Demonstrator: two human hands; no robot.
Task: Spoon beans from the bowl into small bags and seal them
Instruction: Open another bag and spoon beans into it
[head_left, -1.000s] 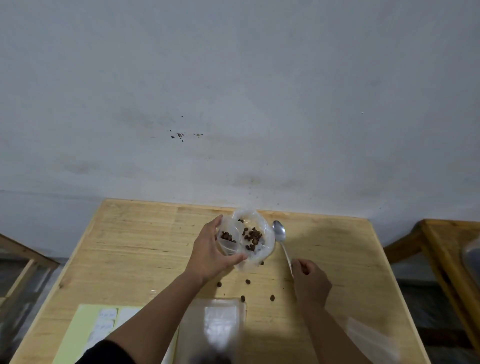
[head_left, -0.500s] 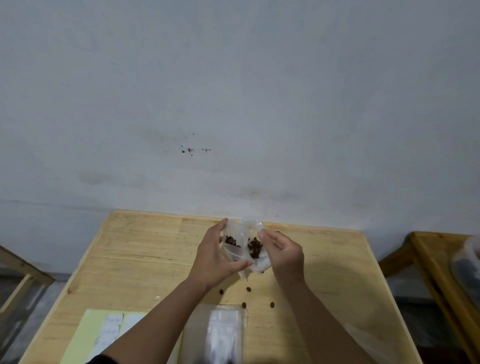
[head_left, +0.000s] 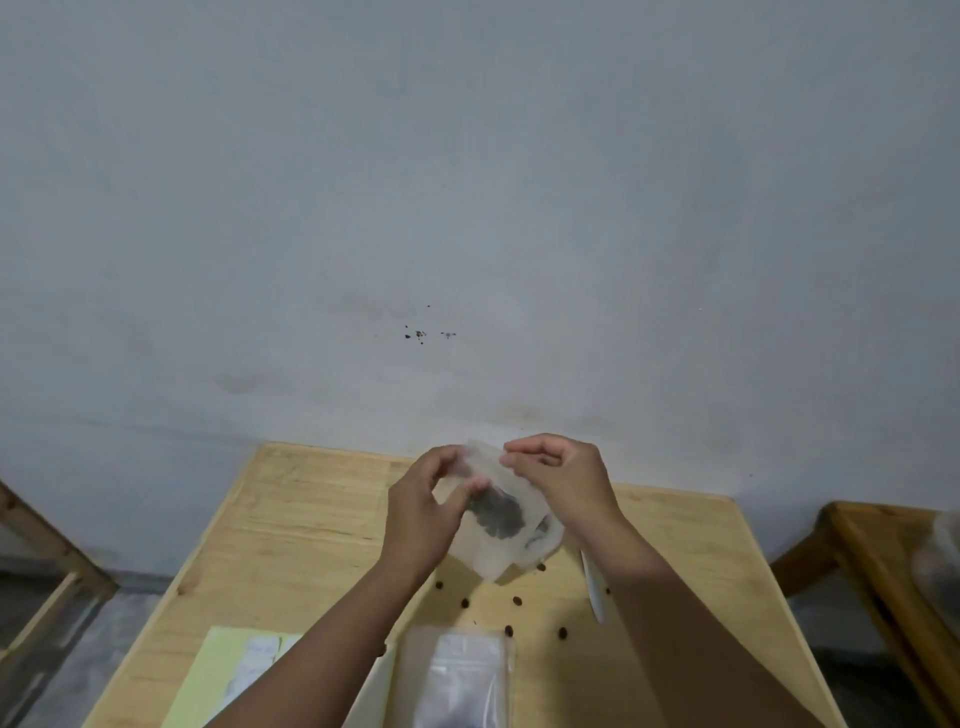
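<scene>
Both hands, left hand (head_left: 423, 512) and right hand (head_left: 558, 475), pinch the small bag (head_left: 501, 519) of beans between their grips, above the worktop (head_left: 291, 525). Thin, limp and light; best held along its top edge.

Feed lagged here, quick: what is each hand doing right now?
Left hand: fingers pinch the small bag of beans at its top edge.
Right hand: fingers curled, pinching the same bag's top.
</scene>
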